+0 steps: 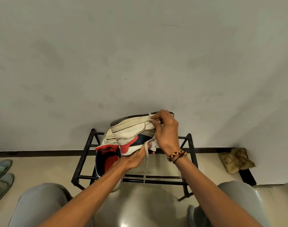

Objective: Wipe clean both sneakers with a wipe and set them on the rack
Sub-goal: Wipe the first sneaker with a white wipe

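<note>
Head view, centre of frame: one white leather sneaker with red and navy heel panels, tipped on its side above the black metal tube rack, gripped from below by the left hand; the right hand pinches a white wipe against its upper. Second matching sneaker rests on the rack, left of centre, opening upward; a beaded bracelet circles the right wrist.
</note>
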